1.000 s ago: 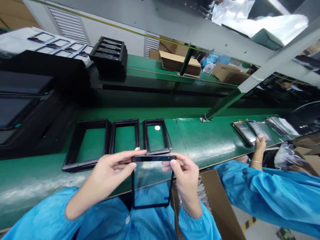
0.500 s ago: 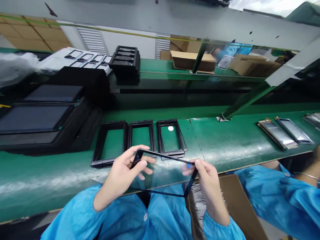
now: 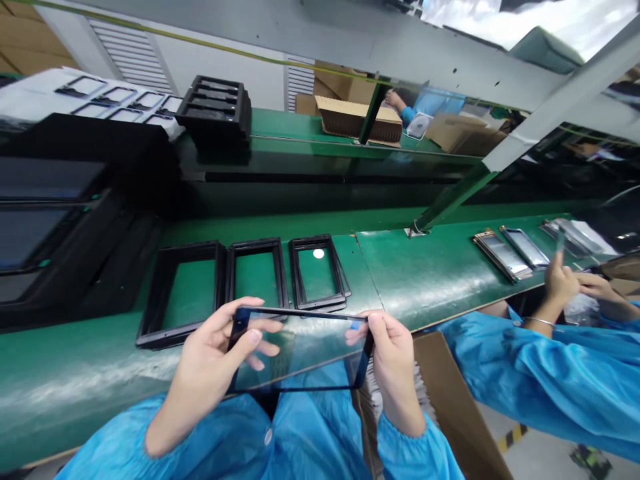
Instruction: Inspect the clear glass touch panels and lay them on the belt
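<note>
While the rest of the room is pretty cluttered, the person's clear rectangular panel with a black border (image 3: 305,353) is up in the air just over the front edge of the glossy green worktop (image 3: 430,287). Left hand (image 3: 213,353) has one short end pinched, a few fingers spread behind the see-through part; right hand (image 3: 393,353) grips the other end, thumb in front.

Bench is shiny, streaked with glare, and has a thin seam. Three stacks of black rectangular frames (image 3: 219,277) sit side by side behind the panel, the right one a bit skewed. Big black stack with dark screens (image 3: 43,237) off to the left. Up on the back shelf: black stacked trays (image 3: 217,107) and a brown cardboard box (image 3: 360,120). Over right, a blue-sleeved co-worker (image 3: 520,353) sits near some thin glassy panels (image 3: 503,257).
</note>
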`<state>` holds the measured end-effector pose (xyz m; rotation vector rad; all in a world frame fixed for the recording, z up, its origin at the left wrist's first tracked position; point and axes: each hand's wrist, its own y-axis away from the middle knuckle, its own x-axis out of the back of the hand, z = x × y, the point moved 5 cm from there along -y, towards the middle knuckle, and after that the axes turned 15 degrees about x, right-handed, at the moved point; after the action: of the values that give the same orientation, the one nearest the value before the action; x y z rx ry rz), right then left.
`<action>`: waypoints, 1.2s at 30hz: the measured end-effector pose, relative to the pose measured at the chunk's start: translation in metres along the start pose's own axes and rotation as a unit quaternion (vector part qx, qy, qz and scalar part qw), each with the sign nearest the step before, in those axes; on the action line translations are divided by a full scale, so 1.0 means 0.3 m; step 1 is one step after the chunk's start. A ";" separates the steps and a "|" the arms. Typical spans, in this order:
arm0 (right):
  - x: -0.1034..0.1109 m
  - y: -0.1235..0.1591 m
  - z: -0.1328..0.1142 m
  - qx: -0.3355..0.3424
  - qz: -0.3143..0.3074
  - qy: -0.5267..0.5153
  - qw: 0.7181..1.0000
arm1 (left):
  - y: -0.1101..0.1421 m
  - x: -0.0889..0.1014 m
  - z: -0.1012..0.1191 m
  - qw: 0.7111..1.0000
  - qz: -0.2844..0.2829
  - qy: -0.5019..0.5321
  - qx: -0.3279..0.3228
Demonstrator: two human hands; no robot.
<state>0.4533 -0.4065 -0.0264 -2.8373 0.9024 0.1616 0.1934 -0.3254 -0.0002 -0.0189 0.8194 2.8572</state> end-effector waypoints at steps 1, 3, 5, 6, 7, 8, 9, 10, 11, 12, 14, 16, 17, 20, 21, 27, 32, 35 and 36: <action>-0.003 0.001 -0.006 0.004 -0.001 0.005 1.000 | -0.002 0.003 -0.003 1.000 0.000 0.002 0.000; -0.008 0.005 -0.013 0.013 -0.002 0.016 1.000 | -0.009 0.006 -0.011 1.000 -0.010 0.005 0.000; -0.010 0.008 -0.014 0.021 0.004 0.022 1.000 | -0.019 0.012 -0.024 1.000 -0.014 0.008 0.003; -0.010 0.009 -0.012 0.023 0.007 0.021 1.000 | -0.023 0.015 -0.031 1.000 -0.012 0.009 0.004; -0.011 0.010 -0.009 0.022 0.007 0.016 1.000 | -0.028 0.018 -0.038 1.000 -0.010 0.010 0.004; -0.012 0.009 -0.005 0.021 0.005 0.008 1.000 | -0.032 0.022 -0.045 1.000 -0.010 0.009 0.001; -0.014 0.009 -0.003 0.019 -0.002 -0.002 1.000 | -0.037 0.025 -0.050 1.000 -0.011 0.007 -0.003; -0.016 0.008 -0.002 0.018 -0.013 -0.012 1.000 | -0.042 0.029 -0.054 1.000 -0.015 0.002 -0.010; -0.019 0.007 -0.003 0.018 -0.026 -0.017 0.999 | -0.047 0.033 -0.056 1.000 -0.018 -0.007 -0.018; -0.021 0.007 -0.007 0.018 -0.037 -0.017 0.999 | -0.052 0.038 -0.052 0.999 -0.018 -0.022 -0.031; -0.027 0.011 -0.017 0.021 -0.051 -0.004 0.998 | -0.054 0.045 -0.023 0.991 0.004 -0.090 -0.096; -0.035 0.021 -0.031 0.025 -0.056 0.019 0.998 | -0.041 0.030 0.036 0.950 0.038 -0.221 -0.219; -0.041 0.027 -0.039 0.029 -0.059 0.029 0.997 | -0.030 0.009 0.066 0.911 0.044 -0.293 -0.286; -0.064 0.045 -0.059 0.043 -0.075 0.045 0.995 | -0.017 -0.075 0.116 0.802 -0.025 -0.437 -0.405; -0.069 0.049 -0.064 0.048 -0.078 0.048 0.995 | -0.019 -0.098 0.122 0.786 -0.060 -0.452 -0.418; -0.065 0.060 -0.062 0.038 -0.084 0.054 0.994 | -0.037 -0.129 0.122 0.793 -0.105 -0.448 -0.400; -0.091 0.062 -0.048 0.027 -0.102 0.048 0.993 | -0.015 -0.158 0.096 0.798 -0.132 -0.466 -0.357; -0.122 0.060 -0.048 0.046 -0.131 0.062 0.988 | -0.013 -0.187 0.094 0.813 -0.152 -0.461 -0.322; -0.128 0.058 -0.046 0.045 -0.141 0.055 0.987 | -0.016 -0.190 0.096 0.822 -0.156 -0.452 -0.309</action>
<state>0.4127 -0.4014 -0.0091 -2.8713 0.5003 -0.0696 0.2514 -0.3151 0.0251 0.9340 -0.2836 2.2409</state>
